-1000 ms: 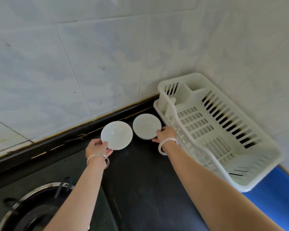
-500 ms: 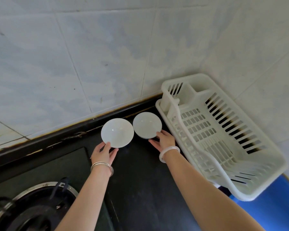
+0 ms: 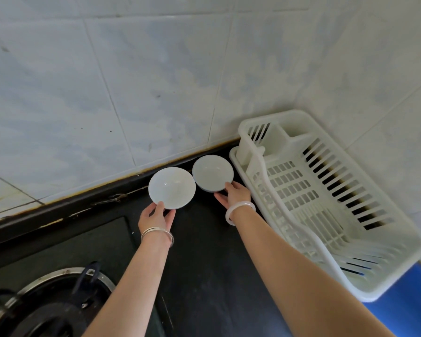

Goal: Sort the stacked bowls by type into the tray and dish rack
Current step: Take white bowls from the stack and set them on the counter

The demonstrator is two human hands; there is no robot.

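Two bowls sit mid-frame on the bench [image 3: 204, 251]. Left hand [image 3: 156, 216] pinches the left bowl [image 3: 171, 187]; right hand [image 3: 236, 194] clasps the right bowl [image 3: 212, 173] beside the rack [image 3: 326, 203].

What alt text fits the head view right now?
Two hands each grip a white bowl on a black counter: left hand on the left bowl, right hand on the right bowl. An empty white dish rack stands just right; a gas burner sits lower left.

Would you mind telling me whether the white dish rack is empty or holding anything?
Empty, as far as visible: the dish rack shows only bare slats; both bowls sit outside it on the counter.
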